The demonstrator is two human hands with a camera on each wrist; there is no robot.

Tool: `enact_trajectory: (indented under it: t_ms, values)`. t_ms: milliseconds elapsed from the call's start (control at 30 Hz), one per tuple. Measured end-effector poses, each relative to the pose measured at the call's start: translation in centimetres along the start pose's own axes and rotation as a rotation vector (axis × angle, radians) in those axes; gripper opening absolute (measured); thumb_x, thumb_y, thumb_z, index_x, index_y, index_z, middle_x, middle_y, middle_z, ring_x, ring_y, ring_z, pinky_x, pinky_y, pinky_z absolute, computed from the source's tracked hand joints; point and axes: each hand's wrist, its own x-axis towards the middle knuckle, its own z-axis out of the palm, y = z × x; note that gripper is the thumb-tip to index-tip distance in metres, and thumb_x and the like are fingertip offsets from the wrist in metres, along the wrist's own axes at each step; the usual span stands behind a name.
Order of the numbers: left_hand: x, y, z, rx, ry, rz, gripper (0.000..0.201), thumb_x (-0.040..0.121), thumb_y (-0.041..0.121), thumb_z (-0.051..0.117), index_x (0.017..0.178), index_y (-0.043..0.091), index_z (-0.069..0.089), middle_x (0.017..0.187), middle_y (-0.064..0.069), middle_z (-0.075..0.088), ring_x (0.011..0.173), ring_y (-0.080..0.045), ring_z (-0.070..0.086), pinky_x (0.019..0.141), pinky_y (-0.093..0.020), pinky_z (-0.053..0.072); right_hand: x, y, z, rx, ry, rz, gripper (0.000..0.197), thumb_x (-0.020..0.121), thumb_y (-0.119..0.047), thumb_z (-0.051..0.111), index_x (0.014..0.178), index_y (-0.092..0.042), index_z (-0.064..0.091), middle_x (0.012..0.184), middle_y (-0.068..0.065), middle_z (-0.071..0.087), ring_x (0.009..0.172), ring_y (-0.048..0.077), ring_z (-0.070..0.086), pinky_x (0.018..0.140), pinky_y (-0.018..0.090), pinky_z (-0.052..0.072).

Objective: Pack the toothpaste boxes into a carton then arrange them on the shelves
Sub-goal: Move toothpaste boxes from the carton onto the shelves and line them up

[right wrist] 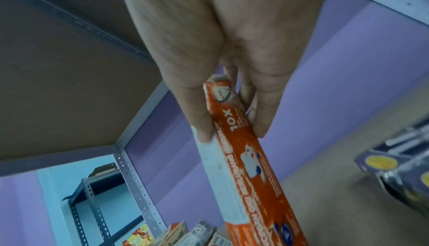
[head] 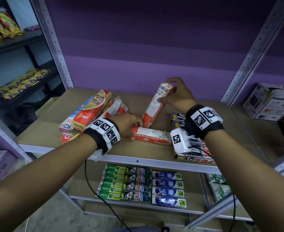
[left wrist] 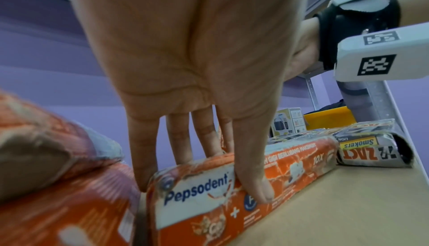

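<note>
2 Pepsodent boxes in play: left hand pinches the flat box lying crosswise along the shelf, right hand grips the tilted box, top end leaning toward the back wall.

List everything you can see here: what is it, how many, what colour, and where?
Pepsodent boxes: two, red-orange; one flat at the shelf front, one tilted up behind it.
Colgate boxes: a heap, red, shelf left.
Zact boxes: several, black-silver, shelf right.
Lower-shelf boxes: three rows, green, dark, blue-white.
Snack packets: many, yellow-red, far-left rack.
Printed carton: one, white, right.
Shelf: brown board, grey frame.
Left hand: grips the flat box.
Right hand: holds the tilted box.
</note>
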Motion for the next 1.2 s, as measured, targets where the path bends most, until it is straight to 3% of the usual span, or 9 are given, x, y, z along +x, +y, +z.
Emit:
enact_trajectory:
  t_ms: [100, 167, 300, 500, 600, 767, 1033, 1133, 1200]
  values:
    - [0.0, -0.4, 0.2, -0.057, 0.015, -0.001, 0.048, 0.073, 0.015, 0.084, 0.114, 0.029, 0.064, 0.114, 0.009, 0.064, 0.098, -0.013, 0.062, 0.083, -0.028, 0.050, 0.0, 0.7, 1.1, 0.175, 0.056, 0.114, 0.070, 0.065, -0.010, 0.089, 0.121, -0.018, 0.046, 0.097, -0.003, 0.060, 0.088, 0.013, 0.063, 0.073, 0.030, 0.058]
    - [-0.2, -0.6, 0.3, -0.055, 0.028, -0.001, 0.048, 0.072, 0.017, 0.085, 0.113, 0.030, 0.064, 0.113, 0.011, 0.064, 0.098, -0.012, 0.061, 0.083, -0.028, 0.050, -0.2, 1.2, 1.8, 0.213, 0.007, 0.162, 0.065, 0.067, -0.007, 0.087, 0.117, -0.016, 0.046, 0.105, 0.001, 0.064, 0.096, 0.018, 0.066, 0.080, 0.038, 0.060]
    - [-0.4, -0.6, 1.0, -0.047, 0.075, 0.004, 0.046, 0.065, 0.022, 0.089, 0.098, 0.028, 0.058, 0.097, 0.013, 0.059, 0.083, -0.011, 0.059, 0.063, -0.026, 0.046, -0.7, 2.1, 2.7, 0.305, -0.082, 0.160, 0.046, 0.075, 0.002, 0.080, 0.102, -0.021, 0.051, 0.099, -0.002, 0.067, 0.098, 0.022, 0.069, 0.083, 0.041, 0.060]
    - [-1.1, -0.8, 2.0, -0.029, 0.036, 0.047, 0.044, 0.062, 0.035, 0.090, 0.090, 0.028, 0.057, 0.099, 0.015, 0.048, 0.090, -0.006, 0.050, 0.070, -0.026, 0.045, -0.5, 2.6, 2.1, 0.277, -0.100, 0.103, 0.049, 0.075, 0.005, 0.078, 0.112, -0.018, 0.056, 0.107, 0.005, 0.068, 0.101, 0.025, 0.068, 0.087, 0.044, 0.058]
    - [-1.6, -0.9, 1.6, -0.045, 0.027, 0.044, 0.043, 0.067, 0.034, 0.088, 0.095, 0.028, 0.056, 0.104, 0.012, 0.052, 0.095, -0.010, 0.053, 0.076, -0.029, 0.048, -0.4, 2.8, 1.7, 0.182, -0.115, 0.030, 0.051, 0.073, 0.000, 0.081, 0.111, -0.021, 0.056, 0.104, -0.001, 0.068, 0.101, 0.020, 0.067, 0.084, 0.033, 0.058]
    - [-1.9, -1.1, 1.0, -0.102, -0.010, -0.036, 0.052, 0.070, 0.026, 0.087, 0.112, 0.026, 0.055, 0.109, 0.006, 0.064, 0.096, -0.016, 0.064, 0.081, -0.034, 0.056, -0.1, 2.6, 1.3, 0.047, -0.157, -0.030, 0.054, 0.069, -0.010, 0.086, 0.108, -0.022, 0.051, 0.107, -0.003, 0.067, 0.100, 0.015, 0.065, 0.084, 0.032, 0.053]
    - [-1.9, -1.1, 1.8, -0.248, 0.188, -0.092, 0.064, 0.065, 0.015, 0.091, 0.120, 0.023, 0.059, 0.098, 0.009, 0.068, 0.087, -0.014, 0.068, 0.079, -0.034, 0.056, 0.2, 1.2, 1.6, -0.213, -0.243, -0.164, 0.058, 0.069, -0.020, 0.085, 0.117, -0.039, 0.057, 0.094, -0.023, 0.064, 0.086, -0.008, 0.060, 0.072, 0.016, 0.045]
    - [-1.9, -1.3, 2.2, -0.304, 0.253, -0.114, 0.070, 0.068, 0.014, 0.088, 0.130, 0.022, 0.056, 0.104, 0.008, 0.068, 0.095, -0.013, 0.066, 0.082, -0.027, 0.053, 0.2, 0.8, 2.2, -0.287, -0.288, -0.206, 0.069, 0.071, -0.017, 0.084, 0.128, -0.042, 0.055, 0.088, -0.030, 0.059, 0.081, -0.014, 0.055, 0.078, 0.018, 0.047]
    - [-2.1, -1.7, 2.2, -0.300, 0.243, -0.135, 0.077, 0.070, 0.017, 0.087, 0.137, 0.019, 0.051, 0.115, 0.005, 0.066, 0.103, -0.013, 0.063, 0.085, -0.024, 0.050, 0.3, 0.7, 2.3, -0.293, -0.283, -0.213, 0.076, 0.072, -0.014, 0.083, 0.132, -0.044, 0.049, 0.090, -0.026, 0.059, 0.082, -0.011, 0.055, 0.081, 0.023, 0.051]
